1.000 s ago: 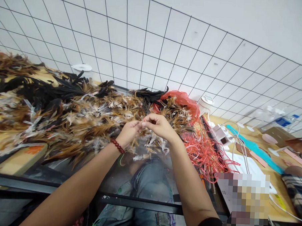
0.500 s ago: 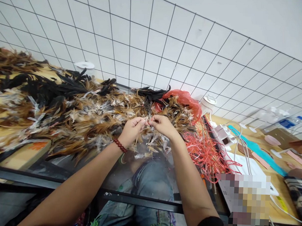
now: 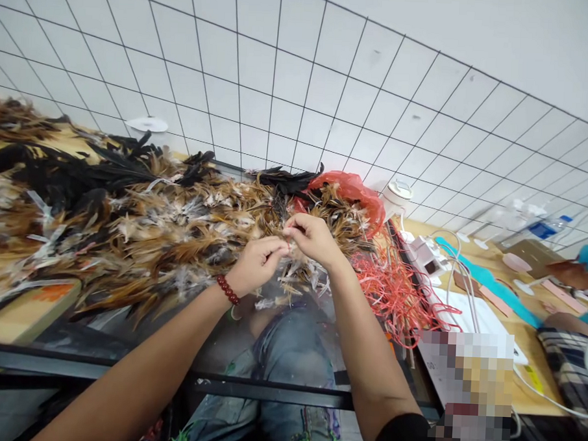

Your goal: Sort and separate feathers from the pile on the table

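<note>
My left hand [image 3: 259, 263], with a dark red bead bracelet [image 3: 228, 290] on its wrist, is closed in a pinch. A tiny bit of red shows at its fingertips, too small to name. Just above and to the right, my right hand [image 3: 313, 238] is pinched too, and its fingers hide whatever they hold. Both hands are over a broad heap of brown and cream feathers [image 3: 177, 225]. Pale feather tufts [image 3: 291, 282] lie below the fingers. Black feathers [image 3: 66, 175] lie at the back left, and a smaller black bunch [image 3: 286, 180] is behind the hands.
A red plastic bag [image 3: 349, 187] and a tangle of red string [image 3: 388, 289] lie to the right. Beyond are a white lidded cup [image 3: 397, 196], a white adapter with cables [image 3: 425, 257] and a turquoise strip [image 3: 490, 284]. Another person's plaid garment [image 3: 568, 356] shows far right. A wire grid [image 3: 306, 107] stands behind.
My hands have come slightly apart: the right is now higher, the left a little lower. The whole view has shifted, so the table things appear further left.
</note>
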`<state>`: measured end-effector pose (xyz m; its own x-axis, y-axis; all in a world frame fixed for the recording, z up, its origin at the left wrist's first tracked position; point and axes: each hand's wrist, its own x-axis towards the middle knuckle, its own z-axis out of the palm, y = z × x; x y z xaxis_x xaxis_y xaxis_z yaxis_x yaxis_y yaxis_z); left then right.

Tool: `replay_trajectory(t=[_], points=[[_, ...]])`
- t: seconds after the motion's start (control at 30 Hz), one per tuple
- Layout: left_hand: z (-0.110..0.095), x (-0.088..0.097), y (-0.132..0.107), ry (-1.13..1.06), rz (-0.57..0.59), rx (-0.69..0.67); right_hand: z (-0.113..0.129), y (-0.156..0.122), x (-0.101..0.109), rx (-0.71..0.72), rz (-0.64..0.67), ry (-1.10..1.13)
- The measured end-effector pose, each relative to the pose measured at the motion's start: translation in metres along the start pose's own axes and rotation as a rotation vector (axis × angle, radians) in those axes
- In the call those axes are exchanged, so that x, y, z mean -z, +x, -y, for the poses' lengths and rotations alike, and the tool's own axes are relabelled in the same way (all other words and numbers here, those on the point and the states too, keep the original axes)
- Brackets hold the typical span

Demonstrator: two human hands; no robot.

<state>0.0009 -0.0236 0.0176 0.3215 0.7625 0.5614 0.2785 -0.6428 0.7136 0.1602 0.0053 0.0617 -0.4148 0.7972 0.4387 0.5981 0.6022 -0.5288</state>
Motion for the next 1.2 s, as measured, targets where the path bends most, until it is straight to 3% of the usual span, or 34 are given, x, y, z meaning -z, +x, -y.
replay_trajectory(t=[0.1, 0.23, 0.33, 0.43, 0.53, 0.67, 0.77, 0.87, 0.93, 1.03, 1.2], points=[[0.005, 0.001, 0.002, -0.105, -0.196, 0.168, -0.004, 0.000, -0.007, -0.047, -0.019, -0.057], [0.023, 0.000, 0.006, -0.198, -0.360, 0.351, 0.016, 0.000, -0.010, -0.022, 0.083, -0.164], [0.025, -0.001, 0.006, -0.118, -0.276, 0.391, 0.030, 0.000, -0.005, 0.017, 0.166, -0.183], [0.011, 0.000, 0.003, 0.005, -0.090, 0.267, 0.027, 0.000, 0.003, 0.087, 0.165, -0.176], [-0.002, 0.002, 0.001, -0.076, 0.014, 0.150, 0.008, 0.001, 0.007, 0.067, 0.089, -0.016], [0.000, 0.000, 0.002, -0.298, -0.154, 0.293, -0.008, 0.001, 0.002, -0.068, 0.087, 0.173], [0.013, -0.004, 0.004, -0.424, -0.310, 0.464, -0.001, 0.001, -0.004, -0.033, 0.112, 0.037], [0.025, -0.007, 0.004, -0.375, -0.326, 0.571, 0.015, 0.000, -0.008, 0.017, 0.145, -0.219], [0.027, -0.006, 0.002, -0.173, -0.266, 0.515, 0.023, -0.001, -0.008, 0.037, 0.157, -0.366], [0.024, -0.005, -0.001, 0.188, -0.095, 0.300, 0.029, -0.002, -0.005, 0.033, 0.186, -0.459], [0.013, -0.003, -0.003, 0.285, 0.062, 0.140, 0.025, -0.002, 0.003, -0.028, 0.178, -0.403]])
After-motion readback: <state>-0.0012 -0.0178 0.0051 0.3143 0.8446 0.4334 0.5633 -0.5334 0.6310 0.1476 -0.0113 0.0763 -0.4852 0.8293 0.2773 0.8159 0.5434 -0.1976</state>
